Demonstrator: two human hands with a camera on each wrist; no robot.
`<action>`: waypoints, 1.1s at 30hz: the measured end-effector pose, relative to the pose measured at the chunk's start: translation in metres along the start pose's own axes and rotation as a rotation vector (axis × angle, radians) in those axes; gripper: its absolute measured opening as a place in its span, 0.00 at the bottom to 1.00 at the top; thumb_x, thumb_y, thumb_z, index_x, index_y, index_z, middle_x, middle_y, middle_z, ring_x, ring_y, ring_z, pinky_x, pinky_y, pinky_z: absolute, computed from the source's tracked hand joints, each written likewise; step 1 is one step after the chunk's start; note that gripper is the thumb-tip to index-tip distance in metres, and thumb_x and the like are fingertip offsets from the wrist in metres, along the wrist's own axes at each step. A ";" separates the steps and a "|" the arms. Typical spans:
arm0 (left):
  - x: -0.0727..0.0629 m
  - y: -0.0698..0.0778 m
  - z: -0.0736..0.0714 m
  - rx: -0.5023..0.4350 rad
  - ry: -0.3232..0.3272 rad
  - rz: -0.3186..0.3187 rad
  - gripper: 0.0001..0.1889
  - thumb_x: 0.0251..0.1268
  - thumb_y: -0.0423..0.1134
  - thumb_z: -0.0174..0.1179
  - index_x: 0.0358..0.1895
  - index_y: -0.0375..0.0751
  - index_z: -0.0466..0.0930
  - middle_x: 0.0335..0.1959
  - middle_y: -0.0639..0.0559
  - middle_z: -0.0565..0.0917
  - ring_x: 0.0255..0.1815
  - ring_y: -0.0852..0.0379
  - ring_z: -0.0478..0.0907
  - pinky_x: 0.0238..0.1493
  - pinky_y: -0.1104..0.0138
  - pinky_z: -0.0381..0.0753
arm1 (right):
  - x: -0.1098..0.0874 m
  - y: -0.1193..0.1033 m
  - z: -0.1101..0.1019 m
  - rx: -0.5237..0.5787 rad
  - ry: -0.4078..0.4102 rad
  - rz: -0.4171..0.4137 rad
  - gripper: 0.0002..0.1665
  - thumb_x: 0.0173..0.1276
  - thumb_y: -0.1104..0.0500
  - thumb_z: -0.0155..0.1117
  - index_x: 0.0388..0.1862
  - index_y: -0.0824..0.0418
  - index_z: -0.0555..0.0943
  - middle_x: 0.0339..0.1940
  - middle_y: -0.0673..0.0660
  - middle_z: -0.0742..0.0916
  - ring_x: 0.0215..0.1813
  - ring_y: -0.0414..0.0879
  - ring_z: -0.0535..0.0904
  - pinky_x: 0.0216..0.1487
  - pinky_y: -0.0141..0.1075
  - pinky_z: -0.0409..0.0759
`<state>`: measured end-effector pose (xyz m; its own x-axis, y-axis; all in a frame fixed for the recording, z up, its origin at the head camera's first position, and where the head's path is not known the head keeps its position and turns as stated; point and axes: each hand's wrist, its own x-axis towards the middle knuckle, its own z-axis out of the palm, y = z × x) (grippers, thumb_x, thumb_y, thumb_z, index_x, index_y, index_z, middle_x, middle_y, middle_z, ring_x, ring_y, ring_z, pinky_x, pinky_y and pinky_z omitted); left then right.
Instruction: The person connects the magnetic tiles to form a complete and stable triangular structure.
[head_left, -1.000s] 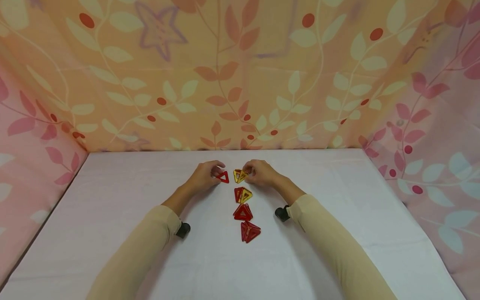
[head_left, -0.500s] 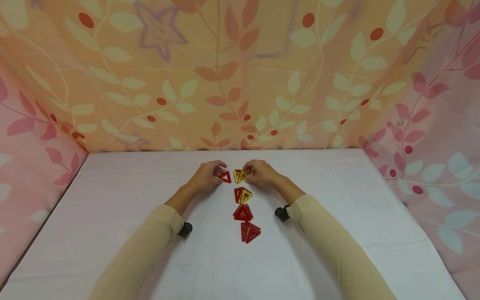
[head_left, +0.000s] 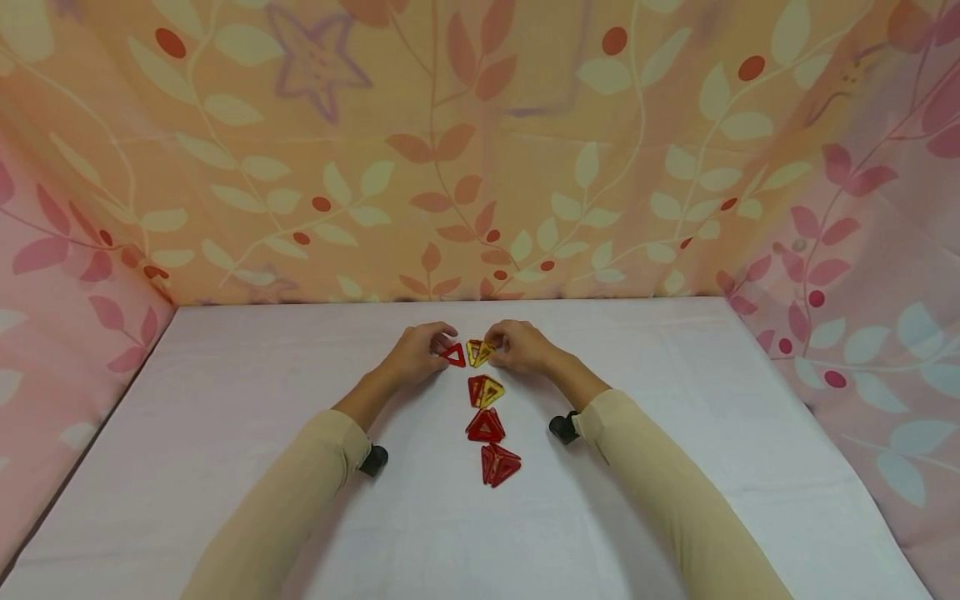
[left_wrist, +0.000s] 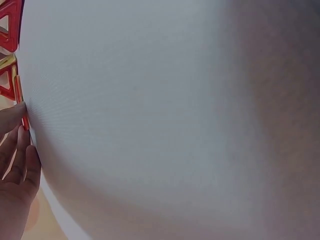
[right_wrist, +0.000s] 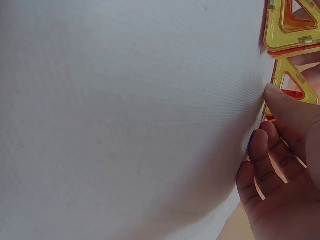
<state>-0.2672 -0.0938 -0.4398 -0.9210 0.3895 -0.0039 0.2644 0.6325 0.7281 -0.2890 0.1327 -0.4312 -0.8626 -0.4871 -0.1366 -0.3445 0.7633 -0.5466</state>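
Note:
In the head view my left hand (head_left: 415, 350) pinches a red triangular magnetic tile (head_left: 462, 356), its open centre facing the camera. The left wrist view shows this tile (left_wrist: 19, 90) edge-on between thumb and fingers. Facing it, my right hand (head_left: 522, 345) holds a partly yellow set of triangular tiles (head_left: 474, 362) by its right side. In the right wrist view the thumb lies against a yellow tile (right_wrist: 283, 67), with some red behind it. A narrow gap separates the red tile from the yellow set in the head view.
Toward the front, in a rough column, stand a red-and-yellow tile pyramid (head_left: 492, 400), a red pyramid (head_left: 486, 435) and another red one (head_left: 501, 463). White cloth covers the table (head_left: 300, 333). A patterned curtain (head_left: 480, 208) rises behind the table's back edge.
My left hand has moved slightly right, bringing the red tile closer to the yellow set. The right hand and the pyramids have stayed in place.

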 end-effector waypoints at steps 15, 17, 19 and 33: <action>0.002 0.004 0.002 -0.009 -0.003 0.018 0.23 0.60 0.24 0.66 0.60 0.33 0.77 0.49 0.43 0.84 0.50 0.48 0.80 0.57 0.57 0.79 | 0.001 0.000 0.001 -0.004 0.012 -0.007 0.17 0.65 0.61 0.71 0.52 0.62 0.82 0.44 0.54 0.83 0.45 0.48 0.75 0.53 0.40 0.77; 0.002 0.004 0.003 -0.007 -0.003 0.024 0.23 0.61 0.24 0.65 0.60 0.33 0.77 0.49 0.42 0.84 0.50 0.48 0.80 0.56 0.57 0.79 | 0.001 0.001 0.001 -0.007 0.012 -0.007 0.16 0.66 0.61 0.70 0.52 0.62 0.82 0.43 0.54 0.83 0.45 0.48 0.75 0.53 0.40 0.77; 0.002 0.004 0.003 -0.008 -0.006 0.026 0.23 0.61 0.24 0.65 0.60 0.33 0.76 0.49 0.42 0.84 0.49 0.48 0.80 0.57 0.56 0.79 | 0.001 0.000 0.001 -0.007 0.013 -0.006 0.15 0.66 0.61 0.70 0.51 0.62 0.82 0.43 0.54 0.84 0.46 0.48 0.75 0.53 0.41 0.76; 0.003 0.004 0.005 -0.005 0.002 0.010 0.29 0.62 0.23 0.64 0.67 0.37 0.69 0.49 0.44 0.84 0.51 0.49 0.79 0.59 0.56 0.78 | 0.001 0.001 0.003 -0.009 0.021 -0.011 0.14 0.66 0.61 0.70 0.50 0.61 0.83 0.43 0.53 0.84 0.46 0.48 0.76 0.53 0.41 0.77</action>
<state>-0.2674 -0.0868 -0.4406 -0.9190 0.3943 0.0052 0.2724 0.6252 0.7314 -0.2895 0.1320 -0.4342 -0.8663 -0.4866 -0.1131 -0.3574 0.7619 -0.5401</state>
